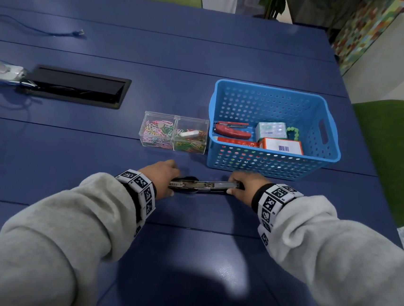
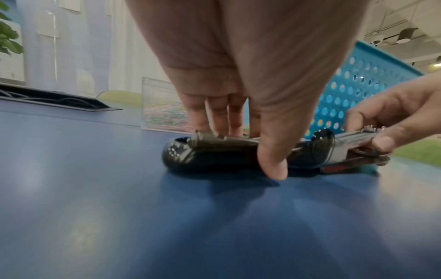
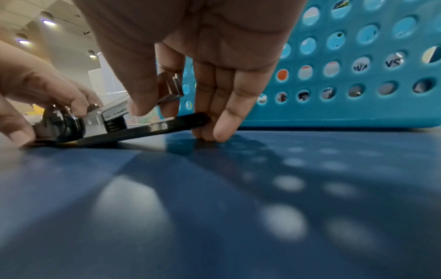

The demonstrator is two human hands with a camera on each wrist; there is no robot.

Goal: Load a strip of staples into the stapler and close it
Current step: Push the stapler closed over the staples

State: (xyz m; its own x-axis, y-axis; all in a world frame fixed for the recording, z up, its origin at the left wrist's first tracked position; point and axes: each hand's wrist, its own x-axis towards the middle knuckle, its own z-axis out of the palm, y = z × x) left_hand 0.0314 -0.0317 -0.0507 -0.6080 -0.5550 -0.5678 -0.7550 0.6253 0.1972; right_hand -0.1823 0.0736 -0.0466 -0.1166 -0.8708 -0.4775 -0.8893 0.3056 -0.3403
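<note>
Left hand [image 1: 161,177]: on the black rear end of the stapler [image 1: 202,186]. Thumb on the near side, tip touching the table [image 1: 188,238]; fingers [image 2: 216,113] drop down on the far side. A side pinch, curled round the body.

Stapler between the two hands, opened out flat on the table. Long axis runs left to right, from one hand straight across to the other. Metal staple channel [image 1: 220,184] faces up. Whether a strip already sits in it: cannot tell.

Right hand [image 1: 244,187]: at the opposite end. Thumb and forefinger pinch the silver metal tip; the remaining fingers [image 3: 224,105] hang down past the black base end and touch the table.

Judgement: both hands equally near, one per end. The coming move turns on that shared axis, so the left would hold steady while the right works the metal part along or down onto it.

Beyond the fingers, left to right: clear boxes of coloured paper clips [image 1: 173,132], then the blue basket [image 1: 272,159]. Inside it a red stapler [image 1: 232,130] and small boxes; the red box [image 1: 237,142] reads partly "FABER-CA…". Through the basket holes, right wrist view: fragments "WA", "VS".
</note>
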